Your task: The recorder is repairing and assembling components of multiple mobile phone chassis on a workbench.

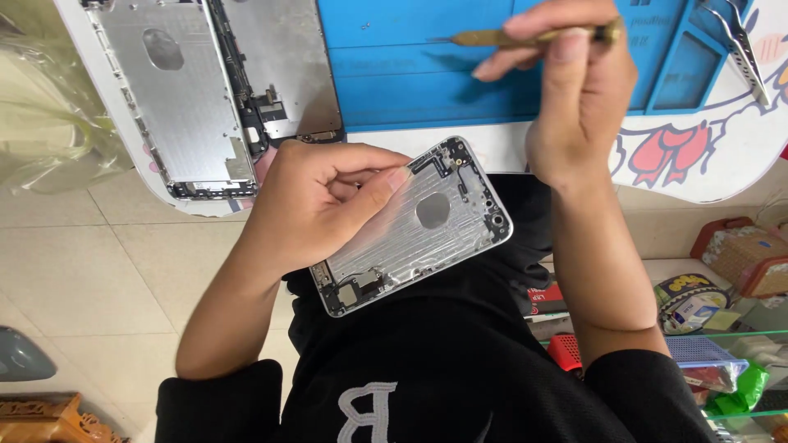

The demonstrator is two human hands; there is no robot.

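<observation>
Now my left hand point(316, 201) grips the silver phone housing point(419, 230), thumb pressed across its open inner face, fingers curled behind. My right hand point(574, 90) is closed around a brass-coloured screwdriver point(501, 37), pinched between thumb and fingertips above the housing. Beyond my left knuckles, another opened phone point(189, 90) lies on the table point(706, 164).

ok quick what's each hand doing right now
left hand: closed on the phone housing
right hand: closed on a brass screwdriver
</observation>
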